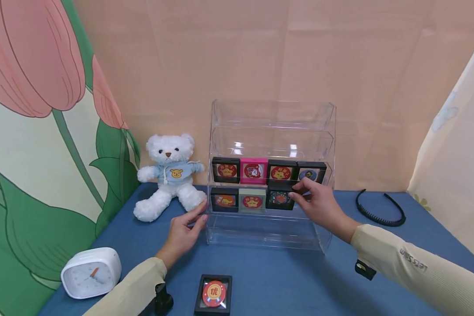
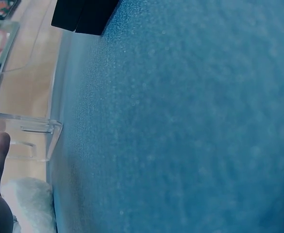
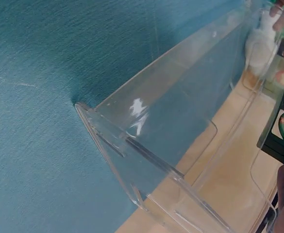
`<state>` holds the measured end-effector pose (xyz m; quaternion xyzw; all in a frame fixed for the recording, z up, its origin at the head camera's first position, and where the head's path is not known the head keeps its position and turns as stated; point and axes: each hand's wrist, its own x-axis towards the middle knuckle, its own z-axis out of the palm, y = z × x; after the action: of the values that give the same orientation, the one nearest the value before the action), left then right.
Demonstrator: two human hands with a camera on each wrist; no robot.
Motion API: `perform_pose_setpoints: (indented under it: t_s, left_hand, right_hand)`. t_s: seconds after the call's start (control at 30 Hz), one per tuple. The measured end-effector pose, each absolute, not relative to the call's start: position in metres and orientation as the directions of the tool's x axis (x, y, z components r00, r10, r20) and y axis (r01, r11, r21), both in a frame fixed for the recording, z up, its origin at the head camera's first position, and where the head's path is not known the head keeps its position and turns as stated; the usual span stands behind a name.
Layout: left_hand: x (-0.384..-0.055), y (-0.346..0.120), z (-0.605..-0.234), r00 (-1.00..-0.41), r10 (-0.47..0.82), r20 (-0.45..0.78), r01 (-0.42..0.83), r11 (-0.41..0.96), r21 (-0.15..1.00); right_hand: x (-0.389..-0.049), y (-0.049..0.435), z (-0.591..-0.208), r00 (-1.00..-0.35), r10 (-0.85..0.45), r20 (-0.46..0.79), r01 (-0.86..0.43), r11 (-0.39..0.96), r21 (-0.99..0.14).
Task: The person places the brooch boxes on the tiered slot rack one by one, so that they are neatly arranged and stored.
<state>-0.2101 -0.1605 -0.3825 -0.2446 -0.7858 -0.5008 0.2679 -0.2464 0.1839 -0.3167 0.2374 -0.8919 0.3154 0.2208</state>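
A clear acrylic tiered display rack (image 1: 260, 230) stands on the blue table, holding small square framed chip cases on two of its tiers. My right hand (image 1: 320, 204) pinches the right edge of a black case (image 1: 280, 199) with a dark red and green chip, on the lower filled tier. Beside that case are a pale green case (image 1: 252, 200) and a black case (image 1: 224, 200). My left hand (image 1: 183, 232) touches the rack's left side with its fingers extended. Another black case (image 1: 213, 295) with a red chip lies on the table in front.
A white teddy bear (image 1: 174, 175) in a blue hoodie sits left of the rack. A white alarm clock (image 1: 91, 273) stands at the front left. On the right lies a black headband (image 1: 381, 215). The upper filled tier holds several cases, one with a pink frame (image 1: 253, 171).
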Motion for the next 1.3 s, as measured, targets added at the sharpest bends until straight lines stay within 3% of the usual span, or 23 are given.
perform_pose_setpoints:
  t_s: [0.5,0.67,1.07,1.2,1.3]
  left_hand:
    - [-0.213,-0.160,-0.385,-0.720,0.119,0.684,0.670,0.375,0.640]
    - [-0.213,-0.160,-0.385,-0.711,0.120,0.693,0.679,0.373,0.632]
    - [-0.210,-0.160,-0.385,-0.737,0.116,0.666,0.651,0.390,0.651]
    - [-0.210,-0.160,-0.385,-0.731,0.122,0.672,0.659,0.383,0.647]
    - [-0.211,-0.161,-0.385,-0.726,0.124,0.676,0.664,0.381,0.643]
  right_hand:
    - [-0.244,0.180,-0.321,-0.818,-0.289,0.498,-0.528,0.721,-0.449]
    - [-0.243,0.179,-0.323,-0.807,-0.294,0.512,-0.527,0.750,-0.400]
    - [-0.243,0.178,-0.327,-0.815,-0.295,0.498,-0.506,0.782,-0.365]
    - [-0.240,0.178,-0.325,-0.818,-0.254,0.516,-0.476,0.804,-0.358]
    - [-0.237,0.177,-0.323,-0.784,-0.223,0.579,-0.480,0.808,-0.340]
